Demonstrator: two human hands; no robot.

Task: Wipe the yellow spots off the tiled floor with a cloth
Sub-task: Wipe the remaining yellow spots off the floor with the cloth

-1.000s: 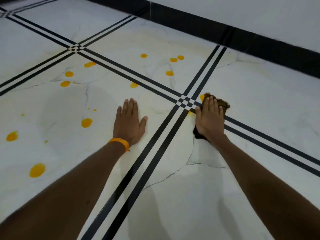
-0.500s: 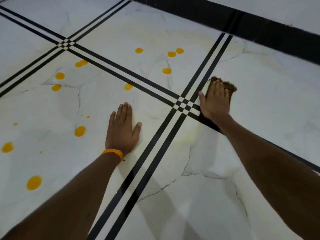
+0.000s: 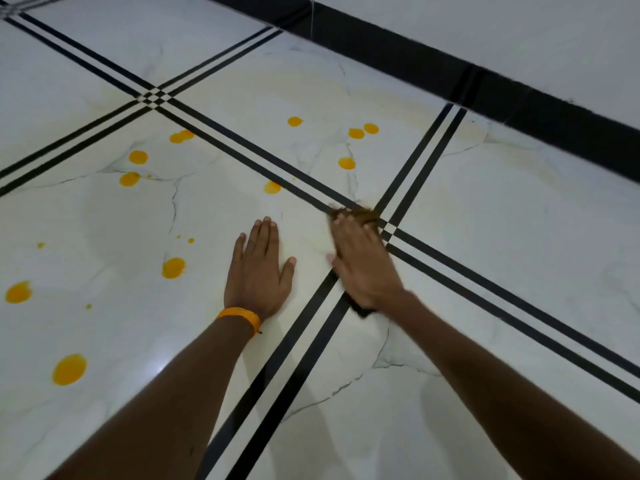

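Observation:
My right hand (image 3: 365,265) presses flat on a brown cloth (image 3: 360,214) over the crossing of the black tile lines; only the cloth's far edge and a dark corner near my wrist show. My left hand (image 3: 259,271), with an orange band at the wrist, lies flat and empty on the white tile just to the left. Several yellow spots dot the floor: one (image 3: 272,187) close beyond my left hand, one (image 3: 346,163) beyond the cloth, one (image 3: 173,267) left of my left hand, a large one (image 3: 69,369) near left.
White marbled tiles (image 3: 485,237) with double black border lines run across the floor. A black skirting band (image 3: 519,98) and a pale wall close the far right side. More yellow spots (image 3: 356,133) lie on the far tile.
My right hand has swept the cloth left and toward me, from the tile right of the line crossing onto the crossing itself. The left hand has stayed planted.

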